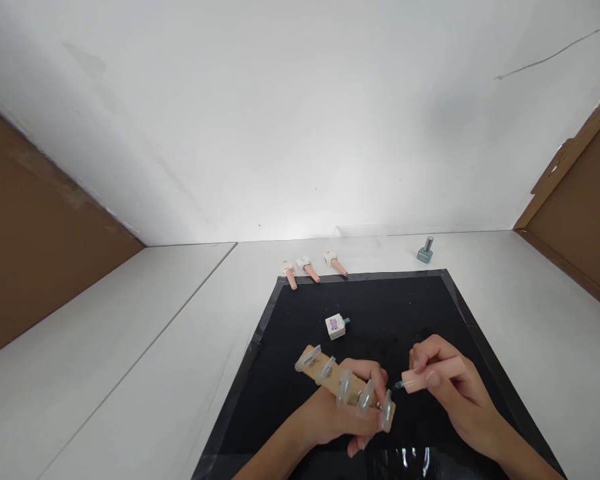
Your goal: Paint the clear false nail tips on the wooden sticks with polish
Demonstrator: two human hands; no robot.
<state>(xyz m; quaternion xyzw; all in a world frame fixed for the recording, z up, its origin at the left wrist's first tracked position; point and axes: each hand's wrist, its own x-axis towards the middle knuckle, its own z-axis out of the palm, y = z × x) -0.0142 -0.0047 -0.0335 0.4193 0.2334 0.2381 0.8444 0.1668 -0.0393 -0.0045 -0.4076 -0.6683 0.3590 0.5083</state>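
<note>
In my left hand [337, 417] is a light wooden strip [333, 379], held at a slant over the black mat. Several clear false nails [345, 387] stand in a row along it. My right hand [463, 397] pinches the pink cap of a nail polish brush [416, 381]. The dark green-tinted brush tip points left, close to the false nail at the strip's right end; whether it touches I cannot tell. Beyond my hands, a white nail polish bottle [335, 327] lies on its side, its uncapped greenish neck facing right.
The black mat [380, 297] has taped edges on a white table [180, 373]. Several pink-capped polish bottles [309, 269] lie along its far edge. A teal polish bottle with a silver cap [425, 251] stands at the back right. Brown cardboard panels [45, 227] flank the table; a white wall closes the back.
</note>
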